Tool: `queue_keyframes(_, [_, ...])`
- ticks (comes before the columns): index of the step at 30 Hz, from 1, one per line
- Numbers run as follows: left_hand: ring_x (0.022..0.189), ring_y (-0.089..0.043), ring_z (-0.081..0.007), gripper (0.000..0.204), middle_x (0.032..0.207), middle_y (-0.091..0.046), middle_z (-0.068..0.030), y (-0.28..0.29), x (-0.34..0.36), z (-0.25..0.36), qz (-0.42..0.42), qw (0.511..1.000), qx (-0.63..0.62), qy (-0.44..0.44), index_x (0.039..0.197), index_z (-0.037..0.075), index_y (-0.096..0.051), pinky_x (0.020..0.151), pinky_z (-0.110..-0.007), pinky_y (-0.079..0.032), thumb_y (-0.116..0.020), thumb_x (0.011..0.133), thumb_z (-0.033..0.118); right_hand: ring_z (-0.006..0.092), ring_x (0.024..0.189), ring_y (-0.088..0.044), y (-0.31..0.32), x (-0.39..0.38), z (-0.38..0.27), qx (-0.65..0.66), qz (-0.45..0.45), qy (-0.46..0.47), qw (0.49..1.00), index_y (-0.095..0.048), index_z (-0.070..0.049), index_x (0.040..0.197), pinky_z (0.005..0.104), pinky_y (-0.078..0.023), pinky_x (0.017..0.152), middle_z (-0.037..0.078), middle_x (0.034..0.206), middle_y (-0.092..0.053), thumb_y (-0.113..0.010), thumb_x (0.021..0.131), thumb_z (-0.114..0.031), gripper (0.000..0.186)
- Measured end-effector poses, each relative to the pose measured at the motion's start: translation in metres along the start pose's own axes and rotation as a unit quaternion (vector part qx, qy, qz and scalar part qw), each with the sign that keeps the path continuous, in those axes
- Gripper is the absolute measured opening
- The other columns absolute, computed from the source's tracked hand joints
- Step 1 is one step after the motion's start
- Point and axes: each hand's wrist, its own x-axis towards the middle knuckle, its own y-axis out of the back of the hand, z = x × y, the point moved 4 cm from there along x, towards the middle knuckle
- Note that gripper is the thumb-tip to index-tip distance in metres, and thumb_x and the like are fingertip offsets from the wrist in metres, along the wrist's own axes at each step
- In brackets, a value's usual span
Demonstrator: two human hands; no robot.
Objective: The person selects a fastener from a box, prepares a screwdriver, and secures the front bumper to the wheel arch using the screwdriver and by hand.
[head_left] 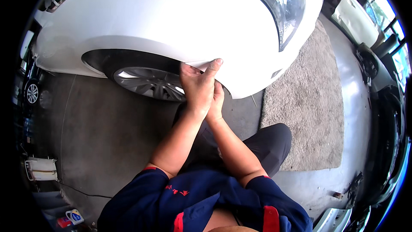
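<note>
A white car's front fender and bumper (240, 60) fill the upper middle, with a dark wheel arch over a tyre and a grey multi-spoke wheel (150, 83). My left hand (197, 90) is closed at the front edge of the arch. Its thumb rests up against the white bumper, and its fingers curl in at the arch lip, where a white edge piece (199, 64) shows. Close behind and below it, my right hand (217, 99) is partly covered by the left. Its visible fingers are bent at the arch edge; what they hold is hidden.
A grey shaggy mat (304, 116) lies on the floor at right. Loose car doors (354, 17) and dark body parts line the right side. At lower left are a white panel (42, 169), a cable (88, 195) and a bottle (74, 216). My bent knee (274, 141) is below the bumper.
</note>
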Motion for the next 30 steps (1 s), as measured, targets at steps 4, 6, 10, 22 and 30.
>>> queue_keyframes(4, [0.091,-0.065,-0.0151,0.034,0.100,-0.070,-0.0112,0.004,0.003,-0.005,-0.021,0.999,0.022,-0.028,0.106,-0.005,-0.060,0.085,-0.030,-0.050,-0.080,0.081,0.006,0.0173,0.088,-0.063,0.007,0.013,0.006,-0.057,0.022,0.062,0.996,-0.065,0.005,0.097,0.0353,-0.051,0.084,0.015,0.089,-0.070,-0.050,0.104,-0.032,0.040])
queue_keyframes(6, [0.090,-0.065,-0.0151,0.034,0.100,-0.070,-0.0111,0.003,0.001,-0.001,-0.016,0.999,0.021,-0.018,0.106,-0.005,-0.060,0.085,-0.030,-0.051,-0.081,0.081,0.007,0.0172,0.087,-0.062,0.015,0.021,0.019,-0.097,-0.079,0.045,0.991,-0.067,0.005,0.094,0.0357,-0.050,0.084,0.015,0.090,-0.070,-0.049,0.104,-0.031,0.041])
queue_keyframes(10, [0.089,-0.065,-0.0157,0.035,0.098,-0.069,-0.0114,0.002,0.001,-0.002,-0.014,1.000,0.004,-0.003,0.104,-0.005,-0.061,0.083,-0.030,-0.051,-0.082,0.080,0.009,0.0165,0.089,-0.060,0.019,0.024,0.022,-0.025,-0.085,0.025,0.996,-0.067,0.007,0.093,0.0346,-0.049,0.087,0.012,0.091,-0.069,-0.049,0.105,-0.031,0.043])
queue_keyframes(22, [0.081,-0.063,-0.0126,0.021,0.091,-0.068,-0.0074,-0.002,0.000,0.003,0.010,0.999,0.008,-0.034,0.097,-0.005,-0.066,0.077,-0.028,-0.050,-0.078,0.083,0.005,0.0157,0.102,-0.060,0.018,0.024,0.029,0.091,-0.122,-0.059,0.987,-0.066,0.007,0.113,0.0315,-0.047,0.094,0.010,0.110,-0.069,-0.050,0.106,-0.033,0.044])
queue_keyframes(30, [0.079,-0.062,-0.0114,0.021,0.089,-0.069,-0.0071,0.005,0.002,0.003,-0.023,0.998,0.053,-0.026,0.093,-0.006,-0.066,0.069,-0.026,-0.049,-0.079,0.081,0.006,0.0151,0.101,-0.061,0.022,0.025,0.009,0.050,-0.155,-0.093,0.982,-0.066,0.006,0.114,0.0290,-0.049,0.092,0.009,0.110,-0.069,-0.047,0.107,-0.029,0.040])
